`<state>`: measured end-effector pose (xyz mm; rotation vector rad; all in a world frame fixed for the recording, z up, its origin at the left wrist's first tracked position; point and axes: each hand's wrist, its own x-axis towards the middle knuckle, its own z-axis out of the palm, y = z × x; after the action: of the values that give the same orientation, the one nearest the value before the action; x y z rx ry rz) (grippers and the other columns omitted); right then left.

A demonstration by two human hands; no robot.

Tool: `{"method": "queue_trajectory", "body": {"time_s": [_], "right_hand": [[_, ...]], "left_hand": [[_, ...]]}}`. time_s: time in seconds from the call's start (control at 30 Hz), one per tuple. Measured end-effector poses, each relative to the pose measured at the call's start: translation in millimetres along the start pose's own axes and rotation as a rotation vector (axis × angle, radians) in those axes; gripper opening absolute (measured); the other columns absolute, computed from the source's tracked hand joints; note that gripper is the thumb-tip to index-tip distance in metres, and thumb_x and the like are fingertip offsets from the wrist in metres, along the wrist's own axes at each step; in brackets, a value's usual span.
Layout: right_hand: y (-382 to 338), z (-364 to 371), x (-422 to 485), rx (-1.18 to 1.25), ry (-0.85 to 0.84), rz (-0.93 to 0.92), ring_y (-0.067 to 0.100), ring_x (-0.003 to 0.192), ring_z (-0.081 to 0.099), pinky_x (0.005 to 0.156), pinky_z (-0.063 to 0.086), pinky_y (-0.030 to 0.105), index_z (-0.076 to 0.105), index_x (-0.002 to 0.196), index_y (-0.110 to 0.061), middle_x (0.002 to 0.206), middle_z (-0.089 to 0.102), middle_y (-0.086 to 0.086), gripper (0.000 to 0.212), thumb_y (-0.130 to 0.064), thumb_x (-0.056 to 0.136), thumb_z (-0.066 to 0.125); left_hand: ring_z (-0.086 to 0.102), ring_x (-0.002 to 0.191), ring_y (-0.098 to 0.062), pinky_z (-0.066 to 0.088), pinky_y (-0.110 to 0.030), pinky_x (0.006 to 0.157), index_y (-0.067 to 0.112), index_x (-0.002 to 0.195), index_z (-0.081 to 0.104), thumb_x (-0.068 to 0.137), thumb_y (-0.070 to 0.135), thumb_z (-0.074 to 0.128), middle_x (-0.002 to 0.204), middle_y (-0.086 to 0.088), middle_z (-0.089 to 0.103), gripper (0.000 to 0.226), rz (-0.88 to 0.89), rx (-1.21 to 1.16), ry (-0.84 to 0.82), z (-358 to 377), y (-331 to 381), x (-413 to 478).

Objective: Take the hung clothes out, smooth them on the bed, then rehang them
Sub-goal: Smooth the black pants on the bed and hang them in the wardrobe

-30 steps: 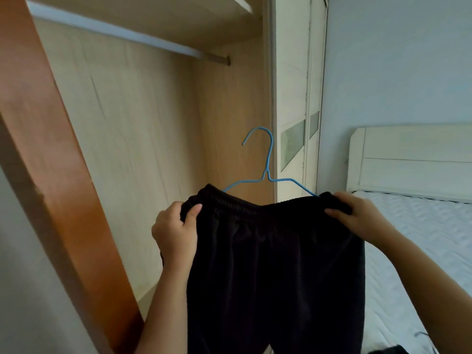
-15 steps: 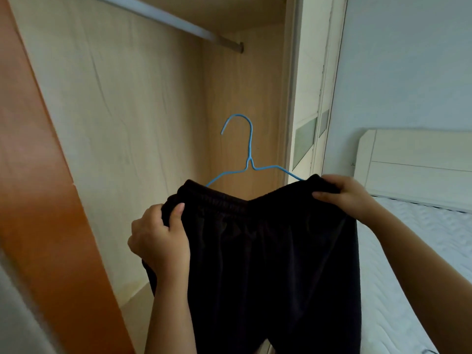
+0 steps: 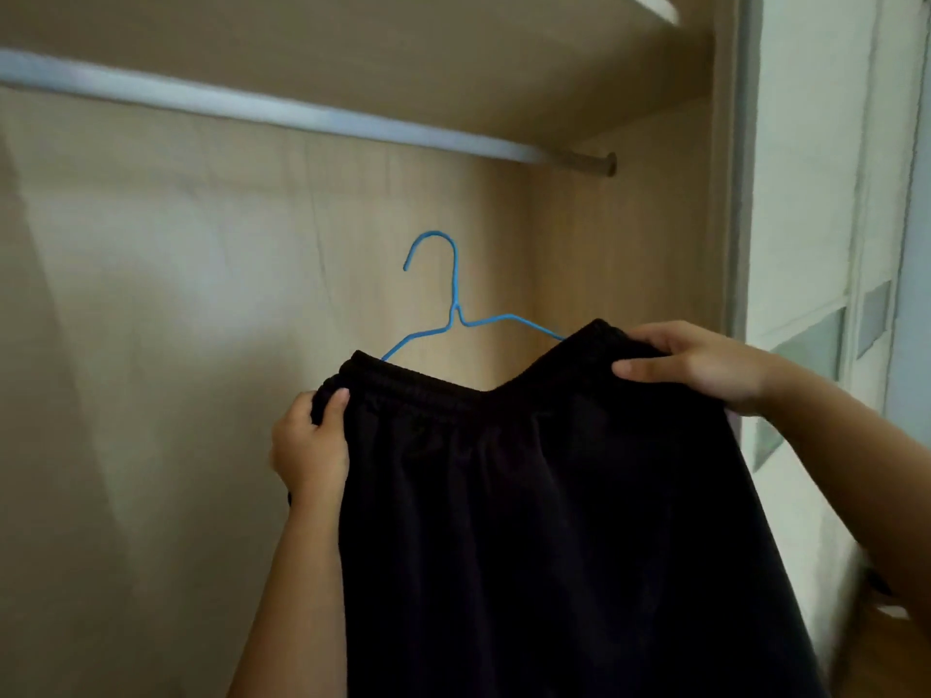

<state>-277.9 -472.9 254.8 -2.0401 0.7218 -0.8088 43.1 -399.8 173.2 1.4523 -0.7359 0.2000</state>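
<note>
Nearest, both forearms rise from the bottom edge. The left hand (image 3: 312,445), at about 8 o'clock from the middle of the view, grips the left end of the waistband of the black trousers (image 3: 554,521), with its thumb lying over the front of the cloth and its fingers curled behind. The right hand (image 3: 700,365), at about 3 o'clock, pinches the right end of the waistband, thumb in front and fingers over the top edge. The trousers hang between the two hands and fill the view from 4 to 7 o'clock. Their waistband sags to a dip in the middle.

Just behind the waistband, a blue wire hanger (image 3: 456,289) stands upright. Its two arms slope down into the trousers and its hook sits just above the centre, open to the left and touching nothing.

Farther back and higher, a pale rail (image 3: 302,113) crosses from 9 o'clock up to 1 o'clock, well above the hook. Behind everything is the wooden back wall of the wardrobe (image 3: 176,345). A white door (image 3: 806,168) stands at the 2 o'clock edge.
</note>
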Motion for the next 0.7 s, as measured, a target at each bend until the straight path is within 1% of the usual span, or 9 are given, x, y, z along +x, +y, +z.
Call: {"method": "queue_trajectory", "body": {"time_s": [0.1, 0.17, 0.23, 0.33, 0.4, 0.47, 0.53, 0.6, 0.7], "right_hand": [[-18, -9, 46, 0.117, 0.046, -0.063, 0.029, 0.079, 0.064, 0.07, 0.053, 0.033, 0.062, 0.101, 0.002, 0.09, 0.067, 0.017, 0.02, -0.01, 0.085, 0.057], [-32, -5, 65, 0.224, 0.063, -0.12, 0.026, 0.07, 0.065, 0.063, 0.054, 0.03, 0.062, 0.098, 0.0, 0.083, 0.067, 0.016, 0.016, -0.008, 0.085, 0.057], [-39, 1, 82, 0.297, 0.074, -0.182, 0.021, 0.06, 0.065, 0.054, 0.054, 0.025, 0.063, 0.09, -0.005, 0.074, 0.068, 0.011, 0.009, -0.008, 0.085, 0.057], [-49, 15, 101, 0.363, 0.082, -0.247, 0.019, 0.054, 0.063, 0.051, 0.053, 0.023, 0.063, 0.082, -0.006, 0.069, 0.067, 0.01, 0.006, -0.008, 0.085, 0.058], [-56, 27, 113, 0.404, 0.091, -0.288, 0.015, 0.047, 0.062, 0.047, 0.051, 0.02, 0.063, 0.076, -0.006, 0.06, 0.066, 0.006, 0.009, -0.007, 0.085, 0.058], [-64, 41, 122, 0.422, 0.104, -0.311, 0.018, 0.049, 0.061, 0.051, 0.051, 0.024, 0.062, 0.075, -0.005, 0.062, 0.065, 0.009, 0.01, -0.007, 0.084, 0.059], [-72, 53, 131, 0.419, 0.144, -0.348, 0.028, 0.061, 0.062, 0.064, 0.053, 0.035, 0.061, 0.079, 0.001, 0.072, 0.065, 0.018, 0.011, -0.01, 0.083, 0.061], [-83, 64, 139, 0.433, 0.172, -0.367, 0.033, 0.069, 0.063, 0.073, 0.053, 0.043, 0.061, 0.08, 0.002, 0.078, 0.066, 0.022, 0.014, -0.013, 0.08, 0.063], [-104, 77, 151, 0.491, 0.21, -0.392, 0.029, 0.067, 0.058, 0.071, 0.05, 0.04, 0.059, 0.075, -0.003, 0.075, 0.061, 0.019, 0.01, -0.008, 0.084, 0.059]], "left_hand": [[0.055, 0.079, -0.03, 0.041, -0.034, 0.071, 0.005, 0.092, 0.061, 0.09, 0.029, 0.052, 0.085, -0.012, 0.062, 0.026, 0.06, 0.047, 0.048, 0, 25, 43], [0.055, 0.081, -0.029, 0.036, -0.03, 0.069, 0.003, 0.095, 0.06, 0.09, 0.027, 0.052, 0.089, -0.014, 0.062, 0.025, 0.093, 0.09, 0.076, -7, 40, 63], [0.057, 0.09, -0.032, 0.036, -0.03, 0.071, 0.003, 0.1, 0.059, 0.09, 0.025, 0.053, 0.093, -0.013, 0.062, 0.025, 0.124, 0.156, 0.1, -17, 53, 75], [0.054, 0.109, -0.032, 0.042, -0.038, 0.089, 0.005, 0.113, 0.056, 0.087, 0.026, 0.057, 0.115, -0.014, 0.061, 0.033, 0.208, 0.282, 0.147, -42, 68, 81], [0.05, 0.115, -0.032, 0.04, -0.043, 0.097, 0.007, 0.119, 0.054, 0.086, 0.026, 0.059, 0.121, -0.014, 0.057, 0.038, 0.298, 0.394, 0.189, -61, 76, 71], [0.049, 0.116, -0.033, 0.038, -0.044, 0.098, 0.009, 0.119, 0.055, 0.085, 0.026, 0.06, 0.121, -0.014, 0.057, 0.039, 0.396, 0.494, 0.259, -79, 85, 59], [0.049, 0.115, -0.033, 0.038, -0.044, 0.097, 0.01, 0.119, 0.055, 0.085, 0.033, 0.059, 0.121, -0.013, 0.057, 0.041, 0.463, 0.576, 0.307, -93, 95, 48], [0.052, 0.111, -0.033, 0.04, -0.043, 0.093, 0.011, 0.117, 0.056, 0.083, 0.042, 0.049, 0.118, -0.012, 0.059, 0.047, 0.536, 0.69, 0.344, -103, 105, 40], [0.052, 0.107, -0.03, 0.044, -0.044, 0.086, 0.01, 0.111, 0.059, 0.081, 0.041, 0.042, 0.109, -0.013, 0.064, 0.047, 0.695, 0.907, 0.442, -117, 116, 30]]}}
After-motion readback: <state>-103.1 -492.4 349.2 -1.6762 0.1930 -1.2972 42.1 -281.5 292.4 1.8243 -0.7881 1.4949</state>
